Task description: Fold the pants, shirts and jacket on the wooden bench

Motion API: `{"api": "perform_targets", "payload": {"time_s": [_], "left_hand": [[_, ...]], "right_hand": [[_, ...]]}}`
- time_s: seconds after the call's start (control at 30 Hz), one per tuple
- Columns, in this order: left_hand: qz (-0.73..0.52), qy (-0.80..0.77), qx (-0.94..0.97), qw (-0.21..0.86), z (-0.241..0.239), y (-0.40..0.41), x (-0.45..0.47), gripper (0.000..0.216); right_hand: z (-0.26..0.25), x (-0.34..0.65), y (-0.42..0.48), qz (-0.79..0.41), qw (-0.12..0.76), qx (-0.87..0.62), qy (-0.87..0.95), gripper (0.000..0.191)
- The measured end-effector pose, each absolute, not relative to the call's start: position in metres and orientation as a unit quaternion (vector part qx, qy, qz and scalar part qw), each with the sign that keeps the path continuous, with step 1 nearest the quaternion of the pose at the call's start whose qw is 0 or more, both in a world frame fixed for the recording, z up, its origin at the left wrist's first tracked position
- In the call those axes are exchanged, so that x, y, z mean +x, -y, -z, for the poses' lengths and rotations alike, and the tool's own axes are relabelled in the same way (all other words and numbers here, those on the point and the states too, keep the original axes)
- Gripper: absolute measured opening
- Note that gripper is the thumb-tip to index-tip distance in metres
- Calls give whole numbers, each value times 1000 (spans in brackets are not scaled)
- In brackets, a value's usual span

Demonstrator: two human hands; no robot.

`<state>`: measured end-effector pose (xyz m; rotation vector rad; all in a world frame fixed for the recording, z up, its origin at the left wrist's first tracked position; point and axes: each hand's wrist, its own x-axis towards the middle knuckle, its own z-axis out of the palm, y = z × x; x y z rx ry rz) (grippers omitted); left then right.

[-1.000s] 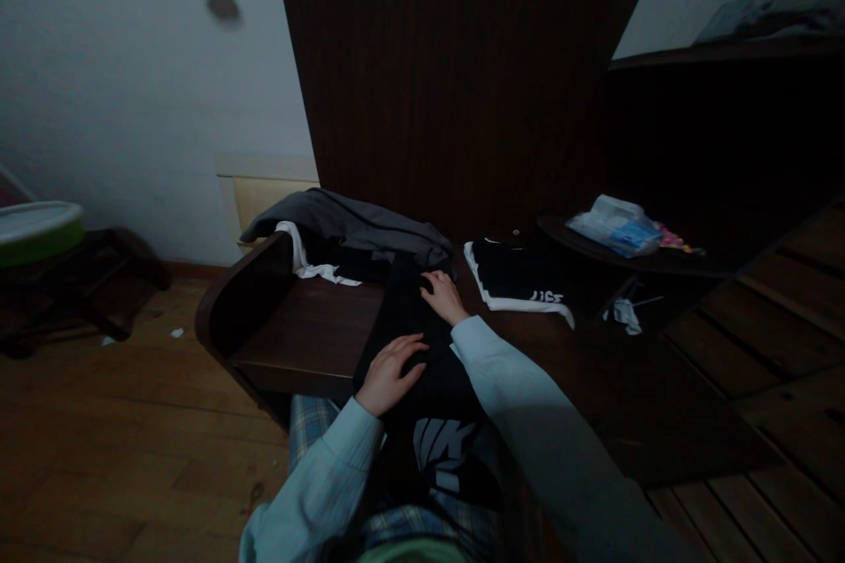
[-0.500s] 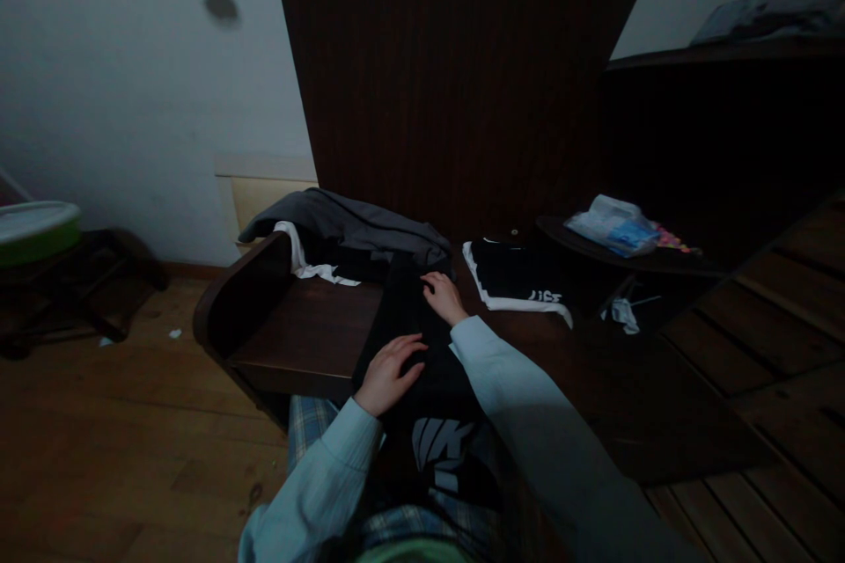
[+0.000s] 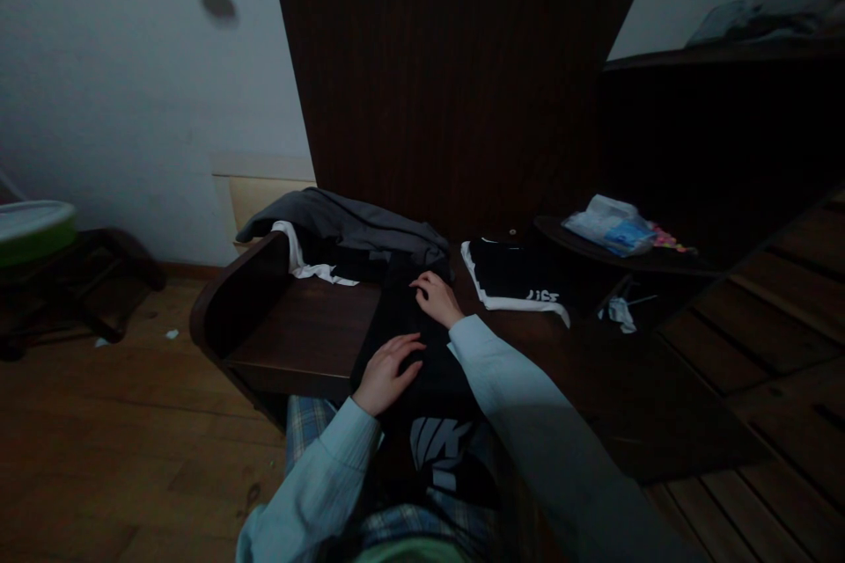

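Note:
A black garment (image 3: 441, 383) with large grey lettering lies lengthwise over the dark wooden desk, its near end hanging over my lap. My left hand (image 3: 386, 372) rests on its near left part, fingers stretched out. Farther up, my right hand (image 3: 437, 297) lies on the same cloth with its fingers apart and slightly bent. Neither hand grips the fabric. To the right sits a folded stack of black and white clothes (image 3: 511, 273) with white print. Behind the black garment, a grey garment (image 3: 343, 220) is heaped along the back, with white cloth (image 3: 300, 259) under it.
The wooden desk (image 3: 300, 325) has a raised curved side at left. On a small shelf at right lies a clear and blue plastic packet (image 3: 613, 224). A green tub with a pale lid (image 3: 36, 233) stands on a dark stool (image 3: 85, 281) at far left.
My right hand has slid slightly left across the black garment. My left hand stays in nearly the same place, and the whole view has shifted a little.

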<state>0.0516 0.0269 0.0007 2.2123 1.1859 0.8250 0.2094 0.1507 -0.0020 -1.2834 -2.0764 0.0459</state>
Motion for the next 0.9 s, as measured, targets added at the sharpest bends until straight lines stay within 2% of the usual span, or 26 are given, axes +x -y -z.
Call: {"api": "perform_targets", "payload": {"time_s": [0.23,0.37,0.47,0.57,0.7,0.9], "left_hand": [[-395,-429,734,348,1,-35,48,20],[-450,-455,690,338,-6,-54,27,20],[-416,-496,706,286,-10,-83,8,19],[-321,-570,708,267,-11,-120,1,22],[-253,-621,698,249,-12,-159,15,29],[-225,-677,688,135,-14,-163,34,29]], "right_hand": [[2,208,-153,-11,301,-525,796,25],[1,209,-154,-13,305,-535,788,24],[0,208,-153,-17,311,-541,781,25],[-1,207,-151,-27,325,-554,766,25],[0,208,-152,-51,380,-572,725,24],[10,225,-165,-151,557,-569,586,24]]}}
